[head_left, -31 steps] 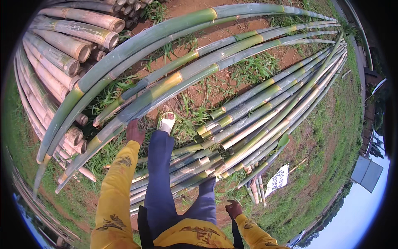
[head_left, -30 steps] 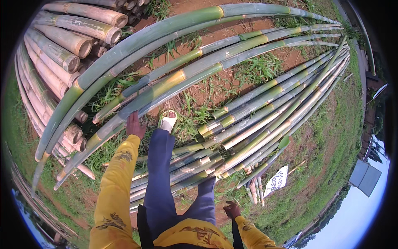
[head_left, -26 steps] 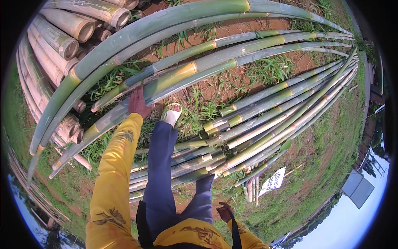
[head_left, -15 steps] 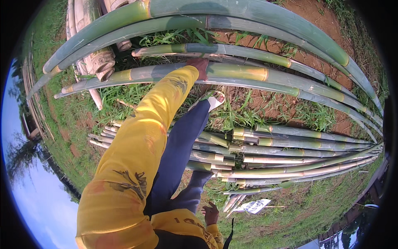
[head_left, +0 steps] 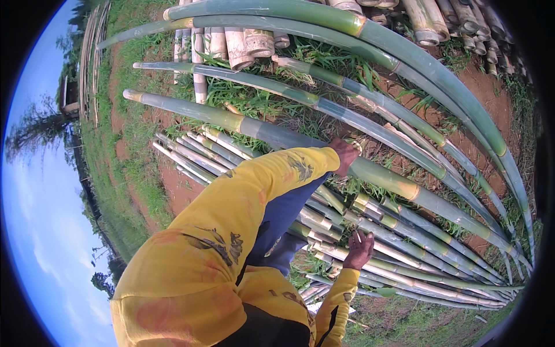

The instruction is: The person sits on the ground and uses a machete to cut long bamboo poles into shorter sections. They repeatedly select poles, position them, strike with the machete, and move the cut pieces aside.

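Observation:
A long, thick green bamboo pole (head_left: 277, 135) slants across the middle of the view, from upper left down to the right. My left hand (head_left: 345, 157) is wrapped over it near its middle, the thumb side partly out of sight. Lower and a little to the right, my right hand (head_left: 359, 250) has its fingers apart and holds nothing. It hovers above a bundle of cut bamboo poles (head_left: 425, 242); whether it touches them I cannot tell. Just beyond the gripped pole lies a thinner bamboo pole (head_left: 260, 87).
Two large bamboo poles (head_left: 439, 69) arch across the far side. Dry cut bamboo (head_left: 240, 49) is stacked behind them, with more at the upper right. Shorter cut bamboo lengths (head_left: 202, 147) lie left of my legs (head_left: 283, 208). Grass and red soil (head_left: 474, 115) show between the poles.
My left hand and the pole under it have come nearer and to the right, apart from the neighbouring pole. My right hand has risen from beside my body to above the bundle. The view has turned.

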{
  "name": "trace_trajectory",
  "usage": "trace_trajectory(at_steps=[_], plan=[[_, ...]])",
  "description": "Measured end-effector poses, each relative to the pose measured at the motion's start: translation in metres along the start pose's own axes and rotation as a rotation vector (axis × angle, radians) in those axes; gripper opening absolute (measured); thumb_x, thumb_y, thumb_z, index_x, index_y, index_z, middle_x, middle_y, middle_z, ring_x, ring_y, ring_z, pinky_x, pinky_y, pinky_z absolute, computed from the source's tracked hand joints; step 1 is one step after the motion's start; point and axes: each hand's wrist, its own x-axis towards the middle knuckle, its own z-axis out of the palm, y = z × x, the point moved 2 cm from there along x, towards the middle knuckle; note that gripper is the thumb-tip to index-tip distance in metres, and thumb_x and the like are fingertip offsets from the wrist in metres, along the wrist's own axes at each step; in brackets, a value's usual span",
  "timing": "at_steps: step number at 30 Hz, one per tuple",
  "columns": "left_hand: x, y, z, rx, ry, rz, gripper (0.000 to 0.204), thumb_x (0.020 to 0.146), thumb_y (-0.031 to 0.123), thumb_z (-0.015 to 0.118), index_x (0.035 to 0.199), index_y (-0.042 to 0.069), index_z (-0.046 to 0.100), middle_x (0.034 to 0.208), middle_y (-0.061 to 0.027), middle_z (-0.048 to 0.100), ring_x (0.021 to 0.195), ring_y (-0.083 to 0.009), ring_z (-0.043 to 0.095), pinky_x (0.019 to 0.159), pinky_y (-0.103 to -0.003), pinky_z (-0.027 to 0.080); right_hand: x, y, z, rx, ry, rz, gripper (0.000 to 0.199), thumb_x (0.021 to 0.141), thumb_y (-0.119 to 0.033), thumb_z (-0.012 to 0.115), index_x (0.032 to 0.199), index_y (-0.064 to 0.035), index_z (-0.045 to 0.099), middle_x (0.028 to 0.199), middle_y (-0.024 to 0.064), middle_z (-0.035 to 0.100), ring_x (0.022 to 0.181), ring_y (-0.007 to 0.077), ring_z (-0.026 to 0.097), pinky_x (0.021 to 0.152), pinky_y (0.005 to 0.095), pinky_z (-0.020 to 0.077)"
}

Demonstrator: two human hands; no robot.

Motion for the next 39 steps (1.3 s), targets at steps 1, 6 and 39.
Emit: trace_trajectory(at_steps=[1,6,39], plan=[[-0.025,0.019,-0.01,0.015,0.015,-0.012,0.039,0.065,0.018,0.073,0.102,0.005,0.07,0.103,-0.0123,0.072,0.1,-0.0281,0.069,0.094,-0.045,0.046,0.012,-0.019,0.019,0.111,-0.047,0.03,0.09,0.093,-0.056,0.066,0.152,-0.0011,0.027,0.146,0.0273,0.047,0.134,0.0396,0.049,0.109,0.0542,0.0411],[-0.099,0.069,0.014,0.046,0.06,0.108,0.045,0.065,0.014,0.071,0.108,0.0,0.065,0.087,-0.0106,0.071,0.086,-0.0258,0.071,0.082,-0.04,0.046,-0.013,-0.079,0.105,0.471,-0.197,-0.04,0.095,0.087,-0.068,0.066,0.147,-0.0033,0.03,0.144,0.0239,0.043,0.133,0.036,0.047,0.115,0.0536,0.0342],[-0.589,-0.166,-0.022,0.393,0.698,-0.206,0.075,0.047,0.038,0.088,0.103,0.005,0.05,0.104,-0.0183,0.051,0.109,-0.0413,0.048,0.106,-0.062,0.029,-0.1,-0.09,0.063,0.729,-0.164,-0.141,0.032,0.083,-0.027,0.071,0.102,-0.0089,0.053,0.083,0.0126,0.063,0.075,0.0308,0.065,0.075,0.0482,0.0569]])
